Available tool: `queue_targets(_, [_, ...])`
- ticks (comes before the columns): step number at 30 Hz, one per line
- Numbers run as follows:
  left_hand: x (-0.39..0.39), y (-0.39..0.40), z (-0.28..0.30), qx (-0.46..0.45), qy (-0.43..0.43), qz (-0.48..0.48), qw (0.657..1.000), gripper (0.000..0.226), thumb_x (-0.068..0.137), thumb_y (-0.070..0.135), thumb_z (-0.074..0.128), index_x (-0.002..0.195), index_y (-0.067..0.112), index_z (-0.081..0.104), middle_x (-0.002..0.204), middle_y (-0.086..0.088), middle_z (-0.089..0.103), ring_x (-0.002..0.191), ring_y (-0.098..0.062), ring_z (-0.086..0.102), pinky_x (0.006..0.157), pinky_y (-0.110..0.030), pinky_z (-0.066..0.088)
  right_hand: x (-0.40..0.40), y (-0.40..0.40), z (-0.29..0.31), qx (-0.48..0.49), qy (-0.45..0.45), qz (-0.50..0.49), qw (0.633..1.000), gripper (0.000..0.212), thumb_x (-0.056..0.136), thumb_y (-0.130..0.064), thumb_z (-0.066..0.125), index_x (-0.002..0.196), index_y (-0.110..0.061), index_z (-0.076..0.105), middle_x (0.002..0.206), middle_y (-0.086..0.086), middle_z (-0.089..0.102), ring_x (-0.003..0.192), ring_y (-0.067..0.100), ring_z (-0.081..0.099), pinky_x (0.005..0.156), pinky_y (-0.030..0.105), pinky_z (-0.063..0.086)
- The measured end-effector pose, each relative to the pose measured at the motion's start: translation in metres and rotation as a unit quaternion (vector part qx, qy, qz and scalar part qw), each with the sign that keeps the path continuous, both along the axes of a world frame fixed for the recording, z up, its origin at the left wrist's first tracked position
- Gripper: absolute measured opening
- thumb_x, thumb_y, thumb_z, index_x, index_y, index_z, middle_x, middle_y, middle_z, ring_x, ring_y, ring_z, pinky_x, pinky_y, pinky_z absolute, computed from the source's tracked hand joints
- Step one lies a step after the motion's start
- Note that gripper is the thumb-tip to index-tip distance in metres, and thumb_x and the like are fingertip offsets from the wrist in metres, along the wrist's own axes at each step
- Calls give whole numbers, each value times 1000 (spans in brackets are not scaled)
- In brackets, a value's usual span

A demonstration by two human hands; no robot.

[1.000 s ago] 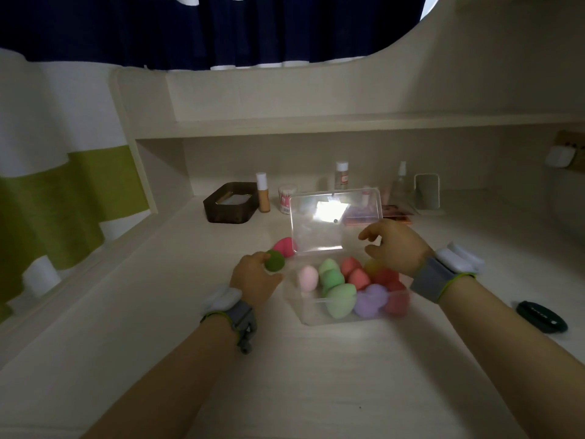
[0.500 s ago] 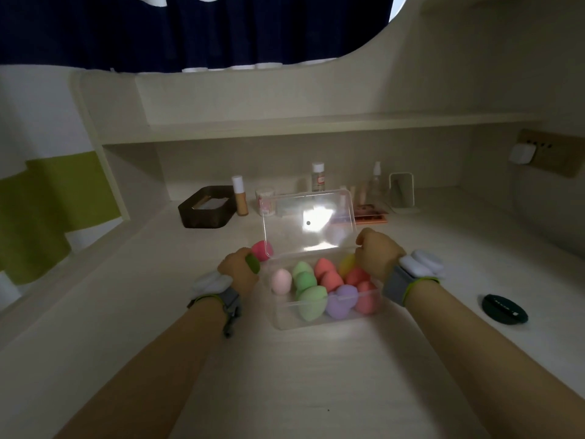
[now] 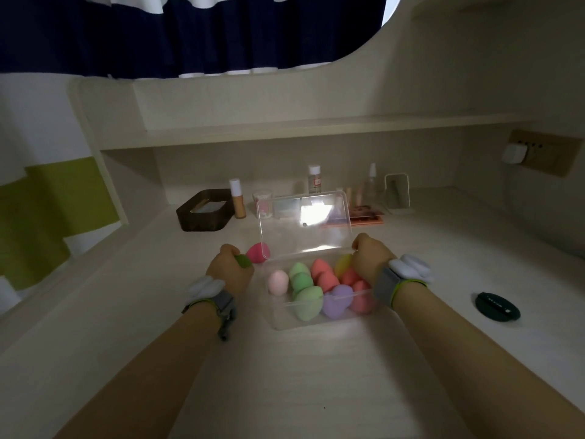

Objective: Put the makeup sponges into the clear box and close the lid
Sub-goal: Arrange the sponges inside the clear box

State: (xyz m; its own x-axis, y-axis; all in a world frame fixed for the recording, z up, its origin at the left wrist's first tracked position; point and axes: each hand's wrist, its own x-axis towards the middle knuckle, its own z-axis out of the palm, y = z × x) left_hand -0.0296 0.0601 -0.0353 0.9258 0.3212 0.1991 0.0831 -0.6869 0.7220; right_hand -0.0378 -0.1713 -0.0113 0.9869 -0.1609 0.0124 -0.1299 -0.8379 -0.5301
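Egg-shaped foam sponges [image 3: 319,286] fill clear plastic box [image 3: 316,321], lid [image 3: 304,226] upright

A home vanity desk [image 3: 285,391] with cosmetics bottles [image 3: 238,199] and mirror [image 3: 397,194].

Clear box [image 3: 316,315] on desk [image 3: 285,375], lid [image 3: 304,226] upright — coloured sponges inside. Left hand [image 3: 229,272] grips dark green sponge [image 3: 243,261]; pink sponge [image 3: 259,253] beside. Right hand [image 3: 370,258] at box's far right corner — apparently gripping it.

Pink, mint-green, coral, yellow and lilac egg-shaped makeup sponges [image 3: 305,288] in clear plastic box [image 3: 316,318], dark-green sponge [image 3: 243,261], navy-and-white striped curtain [image 3: 190,36], dark-brown tray [image 3: 202,215], pale woodgrain desk [image 3: 285,375].
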Motion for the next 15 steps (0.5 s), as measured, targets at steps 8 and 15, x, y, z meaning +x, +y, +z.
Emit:
queue_targets(8, [-43, 3, 28, -227, -12, -58, 972, 59, 82, -8, 54, 135, 12, 40, 110, -6, 44, 97, -22, 48, 81, -31, 45, 2, 1, 0, -25, 10, -1, 1000, 34, 91, -6, 42, 124, -2, 44, 128, 20, 56, 115, 35, 56, 93, 37, 46])
queue_targets(15, [-65, -8, 42, -191, -20, -220, 956, 37, 76, -16, 56, 97, 14, 56, 85, 8, 57, 81, -13, 56, 60, -8, 50, 1, 2, 1, -33, 20, 2, 999, 37, 88, -7, 46, 125, -2, 43, 128, 19, 56, 116, 35, 56, 93, 37, 47])
